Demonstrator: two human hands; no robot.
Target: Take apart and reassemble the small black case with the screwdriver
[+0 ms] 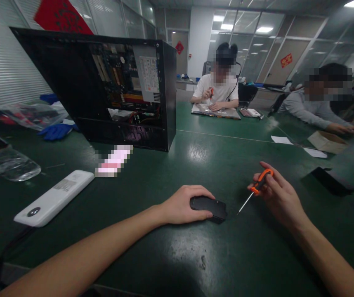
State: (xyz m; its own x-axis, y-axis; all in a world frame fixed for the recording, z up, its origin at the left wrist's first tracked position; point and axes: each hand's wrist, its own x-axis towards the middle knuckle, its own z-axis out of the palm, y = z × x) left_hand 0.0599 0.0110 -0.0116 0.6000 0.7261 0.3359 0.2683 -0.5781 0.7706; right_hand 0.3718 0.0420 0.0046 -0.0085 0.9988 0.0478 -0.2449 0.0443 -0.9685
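My left hand [185, 204] is closed around a small black box-like device [212, 206] that rests on the green table. Its thumb lies along the near side and the fingers along the far side. Held in my right hand [280, 198] is a screwdriver [259, 181] with an orange and black handle. The thin metal shaft slants down to the left, its tip a short way right of the device and apart from it. What kind of device it is, I cannot tell.
An open black computer case [167, 95] stands at the back left. On the left lie a white power bank [56, 198], a plastic bottle [12, 161] and blue gloves [56, 131]. A black piece [333, 180] and a cardboard box [327, 141] are at right. Two people sit across the green table [133, 255].
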